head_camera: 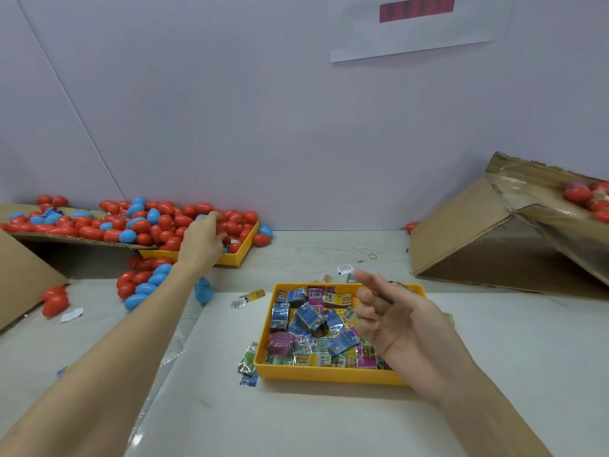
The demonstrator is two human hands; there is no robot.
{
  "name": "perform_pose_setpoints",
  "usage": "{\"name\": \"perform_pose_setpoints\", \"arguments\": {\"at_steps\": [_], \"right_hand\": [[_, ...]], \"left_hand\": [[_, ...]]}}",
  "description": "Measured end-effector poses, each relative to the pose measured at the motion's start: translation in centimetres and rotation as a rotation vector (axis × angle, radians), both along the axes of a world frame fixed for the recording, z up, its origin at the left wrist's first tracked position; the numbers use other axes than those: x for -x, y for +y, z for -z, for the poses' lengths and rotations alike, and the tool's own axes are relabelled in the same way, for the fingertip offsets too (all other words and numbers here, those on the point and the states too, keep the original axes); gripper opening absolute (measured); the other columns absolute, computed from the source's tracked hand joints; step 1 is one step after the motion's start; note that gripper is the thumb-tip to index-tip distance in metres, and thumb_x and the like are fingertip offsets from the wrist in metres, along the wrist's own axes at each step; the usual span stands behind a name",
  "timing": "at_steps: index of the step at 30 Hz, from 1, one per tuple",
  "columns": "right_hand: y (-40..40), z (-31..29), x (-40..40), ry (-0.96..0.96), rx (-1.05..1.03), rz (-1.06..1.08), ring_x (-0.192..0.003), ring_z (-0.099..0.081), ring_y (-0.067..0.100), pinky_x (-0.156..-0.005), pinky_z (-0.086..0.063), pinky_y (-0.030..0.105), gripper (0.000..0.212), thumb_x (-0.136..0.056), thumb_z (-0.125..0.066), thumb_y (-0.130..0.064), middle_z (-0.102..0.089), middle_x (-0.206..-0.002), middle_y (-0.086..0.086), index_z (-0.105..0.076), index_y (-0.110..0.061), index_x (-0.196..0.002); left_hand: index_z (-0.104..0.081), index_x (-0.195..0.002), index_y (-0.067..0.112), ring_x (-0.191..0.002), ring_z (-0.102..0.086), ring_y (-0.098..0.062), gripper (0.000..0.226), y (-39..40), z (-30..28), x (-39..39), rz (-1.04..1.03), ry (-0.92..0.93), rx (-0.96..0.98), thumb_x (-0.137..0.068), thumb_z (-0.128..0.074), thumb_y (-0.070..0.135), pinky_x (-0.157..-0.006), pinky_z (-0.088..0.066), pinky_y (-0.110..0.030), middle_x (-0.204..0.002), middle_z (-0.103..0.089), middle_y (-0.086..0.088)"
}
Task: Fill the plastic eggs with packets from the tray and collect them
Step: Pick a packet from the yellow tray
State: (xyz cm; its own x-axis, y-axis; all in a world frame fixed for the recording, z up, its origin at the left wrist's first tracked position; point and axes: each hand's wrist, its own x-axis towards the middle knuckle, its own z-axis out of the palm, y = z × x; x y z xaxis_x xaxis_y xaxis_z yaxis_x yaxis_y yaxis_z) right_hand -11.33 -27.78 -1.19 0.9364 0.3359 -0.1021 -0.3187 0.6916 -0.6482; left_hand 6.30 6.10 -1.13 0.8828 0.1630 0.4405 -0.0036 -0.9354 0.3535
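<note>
A yellow tray (329, 372) in front of me holds several small coloured packets (309, 319). My right hand (392, 319) hovers over the tray's right side, fingers loosely curled, holding nothing. At the far left, a heap of red and blue plastic eggs (138, 222) spills over a cardboard flap and into a second yellow tray (235, 258). My left hand (202, 237) reaches into that heap, its fingers curled round a red egg (227, 227).
More eggs (148, 282) lie on the table below the far tray. A tilted cardboard box (514, 232) at the right holds red eggs (590, 199). Loose packets (248, 361) lie beside the near tray. A white wall stands behind.
</note>
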Motion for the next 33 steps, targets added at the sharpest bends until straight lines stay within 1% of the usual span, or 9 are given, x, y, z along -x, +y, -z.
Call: {"name": "perform_pose_setpoints", "arguments": {"at_steps": [4, 9, 11, 14, 16, 20, 24, 29, 33], "right_hand": [[-0.1, 0.1, 0.0, 0.021, 0.023, 0.019, -0.057, -0.055, 0.014, -0.049, -0.049, 0.024, 0.029, -0.087, -0.067, -0.021, -0.061, -0.075, 0.006, -0.078, -0.003, -0.106], [0.1, 0.4, -0.1, -0.040, 0.179, 0.113, -0.061, -0.061, 0.013, -0.055, -0.054, 0.022, 0.021, -0.096, -0.060, -0.013, -0.067, -0.077, 0.006, -0.076, -0.004, -0.105], [0.3, 0.7, 0.2, -0.153, 0.385, 0.215, -0.066, -0.064, 0.014, -0.059, -0.056, 0.022, 0.021, -0.102, -0.055, -0.005, -0.071, -0.079, 0.006, -0.076, -0.006, -0.105], [0.7, 1.1, 0.6, -0.480, 0.882, 0.387, -0.076, -0.070, 0.014, -0.065, -0.058, 0.025, 0.027, -0.101, -0.056, 0.001, -0.076, -0.084, -0.001, -0.077, -0.016, -0.101], [1.0, 1.4, 0.6, -0.688, 1.205, 0.466, -0.081, -0.070, 0.008, -0.072, -0.056, 0.019, 0.026, -0.098, -0.063, -0.002, -0.075, -0.088, -0.009, -0.078, -0.023, -0.097], [1.2, 1.3, 0.3, -0.762, 1.559, 0.361, -0.074, -0.060, -0.002, -0.069, -0.043, 0.010, 0.011, -0.090, -0.077, -0.017, -0.067, -0.084, -0.016, -0.080, -0.027, -0.094], [1.2, 1.3, 0.0, -0.611, 1.677, 0.032, -0.074, -0.058, 0.002, -0.071, -0.050, 0.019, 0.021, -0.083, -0.085, -0.033, -0.062, -0.084, -0.015, -0.074, -0.031, -0.101], [1.3, 1.6, 0.0, -0.608, 1.732, 0.075, -0.073, -0.055, 0.004, -0.057, -0.034, 0.013, 0.019, -0.087, -0.081, -0.029, -0.059, -0.084, -0.010, -0.063, -0.030, -0.081], [1.1, 1.3, 0.4, -0.652, 1.654, 0.217, -0.072, -0.058, 0.003, -0.059, -0.037, 0.012, 0.019, -0.086, -0.082, -0.031, -0.061, -0.088, -0.010, -0.064, -0.029, -0.080]], "left_hand": [[-0.070, -0.120, 0.005, -0.104, -0.067, -0.026, 0.022, -4.1, -1.2, 5.4, 0.140, -0.202, 0.194, -0.100, -0.065, 0.011, -0.089, -0.052, -0.032, -0.113, -0.073, -0.011], [-0.073, -0.114, 0.021, -0.093, -0.071, -0.007, 0.018, -10.3, -1.1, 13.2, 0.347, -0.110, 0.665, -0.095, -0.073, 0.021, -0.083, -0.058, -0.022, -0.105, -0.075, 0.009], [-0.070, -0.112, 0.026, -0.097, -0.071, -0.006, 0.026, -12.1, -0.3, 15.7, 0.429, -0.063, 0.742, -0.089, -0.081, 0.026, -0.082, -0.058, -0.019, -0.107, -0.074, 0.010], [-0.068, -0.113, 0.022, -0.098, -0.070, -0.013, 0.031, -13.1, 1.0, 17.3, 0.485, -0.060, 0.656, -0.087, -0.082, 0.021, -0.082, -0.059, -0.025, -0.110, -0.069, 0.002], [-0.065, -0.121, 0.021, -0.099, -0.069, -0.014, 0.030, -12.9, 1.4, 17.4, 0.504, -0.051, 0.604, -0.093, -0.075, 0.017, -0.086, -0.059, -0.030, -0.110, -0.070, 0.002], [-0.059, -0.129, 0.024, -0.097, -0.073, -0.017, 0.028, -11.7, 1.4, 17.6, 0.575, -0.031, 0.701, -0.106, -0.053, 0.009, -0.084, -0.060, -0.027, -0.104, -0.072, -0.002], [-0.067, -0.119, 0.030, -0.095, -0.072, -0.017, 0.023, -11.3, 1.0, 17.6, 0.582, -0.006, 0.748, -0.099, -0.068, 0.019, -0.084, -0.061, -0.032, -0.111, -0.070, -0.001], [-0.070, -0.114, 0.026, -0.096, -0.072, -0.022, 0.030, -12.2, 1.1, 18.0, 0.706, 0.030, 0.667, -0.089, -0.080, 0.014, -0.083, -0.060, -0.028, -0.117, -0.058, -0.007], [-0.065, -0.126, 0.025, -0.098, -0.073, -0.022, 0.034, -12.5, 1.0, 18.4, 0.776, 0.110, 0.721, -0.096, -0.070, 0.010, -0.085, -0.061, -0.033, -0.117, -0.065, -0.003]]}}
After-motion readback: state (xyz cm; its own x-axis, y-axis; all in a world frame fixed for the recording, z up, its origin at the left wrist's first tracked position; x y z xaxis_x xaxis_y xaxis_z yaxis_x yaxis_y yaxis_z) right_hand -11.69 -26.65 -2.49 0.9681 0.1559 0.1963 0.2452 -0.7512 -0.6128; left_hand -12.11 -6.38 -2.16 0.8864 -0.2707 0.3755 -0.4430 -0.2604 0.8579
